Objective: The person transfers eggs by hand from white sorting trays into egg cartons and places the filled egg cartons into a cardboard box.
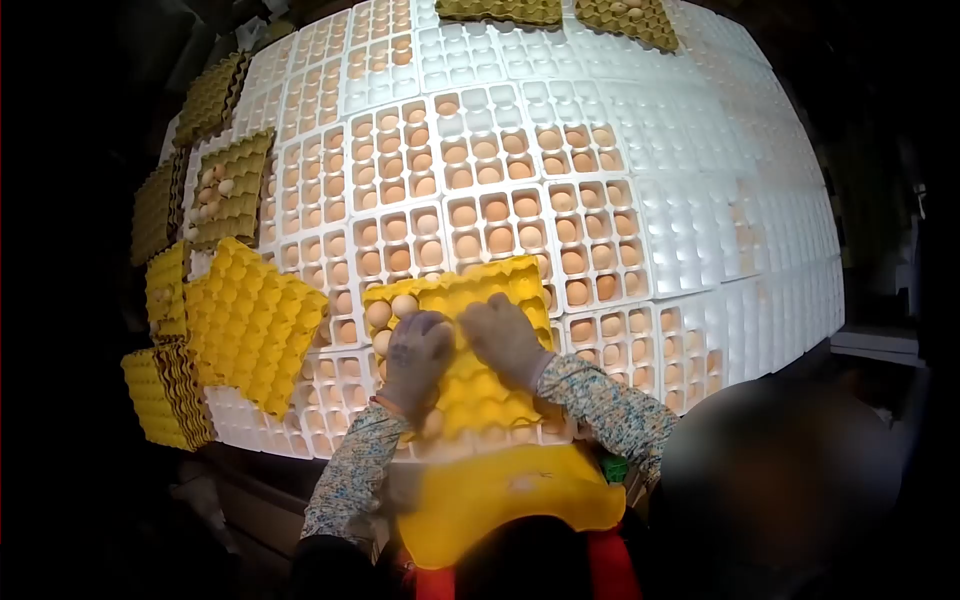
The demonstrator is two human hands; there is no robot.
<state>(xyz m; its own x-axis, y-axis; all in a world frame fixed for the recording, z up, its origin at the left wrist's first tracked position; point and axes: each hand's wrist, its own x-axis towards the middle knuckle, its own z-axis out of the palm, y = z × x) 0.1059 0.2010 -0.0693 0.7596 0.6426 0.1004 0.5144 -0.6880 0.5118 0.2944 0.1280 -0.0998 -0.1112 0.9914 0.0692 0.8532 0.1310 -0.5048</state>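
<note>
A yellow egg tray (478,385) lies in front of me, on top of white foam egg boxes. Several brown eggs (378,314) sit in its left part, close to my left hand. My left hand (418,352), gloved, is over the tray with its fingers curled in; what they may hold is hidden. Beside it my right hand (500,340), also gloved, is bent over the middle of the tray. Its fingers are closed too, and their contents are out of sight. Both forearms wear patterned sleeves.
White foam boxes (398,230) filled with eggs spread across the table. Boxes without visible eggs (683,228) are to the right. An empty yellow tray (255,325) lies tilted at left, near stacked yellow trays (165,398). Olive-coloured trays (240,165) stand farther back.
</note>
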